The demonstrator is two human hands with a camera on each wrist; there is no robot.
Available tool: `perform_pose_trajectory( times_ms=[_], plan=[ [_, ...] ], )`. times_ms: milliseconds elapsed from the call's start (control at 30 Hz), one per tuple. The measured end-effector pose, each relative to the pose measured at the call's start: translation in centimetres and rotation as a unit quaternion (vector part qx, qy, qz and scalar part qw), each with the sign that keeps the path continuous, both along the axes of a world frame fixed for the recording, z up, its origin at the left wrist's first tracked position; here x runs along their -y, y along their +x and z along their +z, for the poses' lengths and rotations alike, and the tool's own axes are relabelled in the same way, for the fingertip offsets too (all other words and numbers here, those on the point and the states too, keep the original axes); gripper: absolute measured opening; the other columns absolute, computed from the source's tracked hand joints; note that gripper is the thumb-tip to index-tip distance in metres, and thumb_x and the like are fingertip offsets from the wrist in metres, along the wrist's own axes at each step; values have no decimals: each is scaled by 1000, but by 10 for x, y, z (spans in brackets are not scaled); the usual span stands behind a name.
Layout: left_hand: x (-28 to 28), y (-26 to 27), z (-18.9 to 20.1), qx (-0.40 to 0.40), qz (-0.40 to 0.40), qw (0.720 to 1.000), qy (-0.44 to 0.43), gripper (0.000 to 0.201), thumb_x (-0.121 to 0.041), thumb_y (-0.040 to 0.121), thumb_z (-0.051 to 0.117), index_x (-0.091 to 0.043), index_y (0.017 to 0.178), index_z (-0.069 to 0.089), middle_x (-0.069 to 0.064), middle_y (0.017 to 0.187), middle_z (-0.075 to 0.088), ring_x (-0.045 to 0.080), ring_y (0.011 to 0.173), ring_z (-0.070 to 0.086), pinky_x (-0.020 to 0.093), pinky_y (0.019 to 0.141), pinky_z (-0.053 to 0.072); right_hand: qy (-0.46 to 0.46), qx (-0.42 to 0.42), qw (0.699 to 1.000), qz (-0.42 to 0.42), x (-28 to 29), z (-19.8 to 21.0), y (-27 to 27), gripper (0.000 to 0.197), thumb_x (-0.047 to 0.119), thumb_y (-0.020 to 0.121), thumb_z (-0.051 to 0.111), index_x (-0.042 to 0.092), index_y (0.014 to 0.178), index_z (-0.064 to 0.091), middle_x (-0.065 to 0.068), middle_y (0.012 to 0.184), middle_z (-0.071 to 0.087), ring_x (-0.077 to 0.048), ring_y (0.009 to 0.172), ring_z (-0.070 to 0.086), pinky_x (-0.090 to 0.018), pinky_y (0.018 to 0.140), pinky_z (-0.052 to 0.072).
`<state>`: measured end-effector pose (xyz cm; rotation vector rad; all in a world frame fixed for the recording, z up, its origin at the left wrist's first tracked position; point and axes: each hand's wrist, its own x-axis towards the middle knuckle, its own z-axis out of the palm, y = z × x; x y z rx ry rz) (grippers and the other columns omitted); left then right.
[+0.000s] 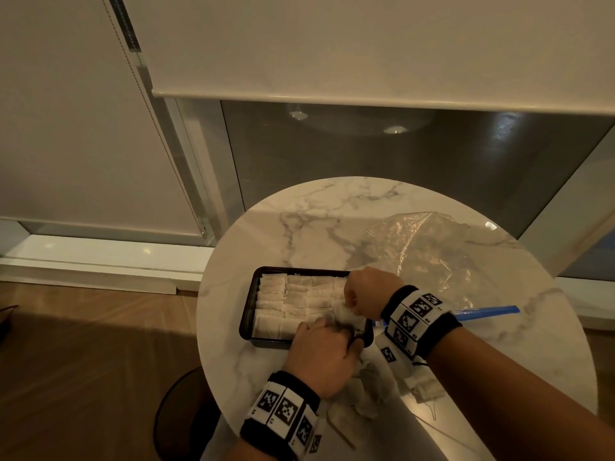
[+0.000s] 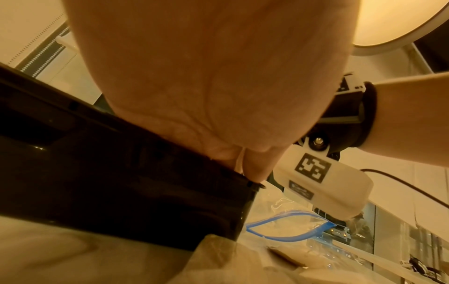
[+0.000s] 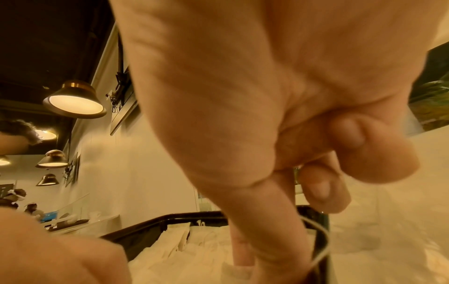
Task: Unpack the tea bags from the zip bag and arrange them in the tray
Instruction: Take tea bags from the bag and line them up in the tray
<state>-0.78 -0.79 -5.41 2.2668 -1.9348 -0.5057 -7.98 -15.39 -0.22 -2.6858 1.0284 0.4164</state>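
A black tray (image 1: pixel 248 311) sits on the left half of the round marble table (image 1: pixel 332 211), packed with rows of white tea bags (image 1: pixel 293 297). Both hands meet at the tray's near right corner. My right hand (image 1: pixel 356 301) is curled over a crumpled tea bag (image 1: pixel 341 311); in the right wrist view its thumb (image 3: pixel 255 240) pushes down among the bags (image 3: pixel 194 249) inside the tray rim (image 3: pixel 170 217). My left hand (image 1: pixel 326 344) curls over the tray wall (image 2: pixel 121 182), fingertips pinching a pale strip of that bag. The clear zip bag (image 1: pixel 426 251) lies flat behind, mouth open (image 2: pixel 286 228).
Several loose tea bags (image 1: pixel 372 387) with strings lie on the table near me, under my wrists. The zip bag's blue seal (image 1: pixel 486 312) points right. A dark round stool (image 1: pixel 179 410) stands below the table's left edge. A window with blinds is beyond.
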Motion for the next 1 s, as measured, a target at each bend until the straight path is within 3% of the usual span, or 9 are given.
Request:
perform_pose_trajectory(
  times_ms=[233,733,867,1000],
  plan=[
    [-3,8,2,-8,24,999,-24,38,-54,99,36,-28,109,62,-4,112,64,19,107,51,42,97,38,4,-5,1000,5,-5,-4,2,17,15,86,63,24,93,75,0,106,70,-21,97,65,-31,82,53],
    [-2,1,-2,-1,15,1000,-20,39,-47,102,30,-27,116,61,-5,121,61,19,111,51,42,95,35,-81,34,996,6,-9,-19,-1,26,12,87,58,31,99,72,4,109,68,-21,105,61,-33,83,51],
    [-1,0,-2,-2,7,1000,-26,39,-44,103,31,-22,107,63,-1,114,63,21,108,53,39,91,37,-69,119,990,-41,-2,-19,-9,21,24,86,62,34,104,68,7,106,65,-17,105,58,-34,81,52],
    [-1,1,-1,-18,-4,999,-26,41,-45,104,31,-22,104,65,-2,110,65,20,103,54,38,89,39,-21,302,941,-154,-1,-8,-43,10,29,91,63,30,99,68,11,92,66,-7,78,59,-22,66,46]
  ],
)
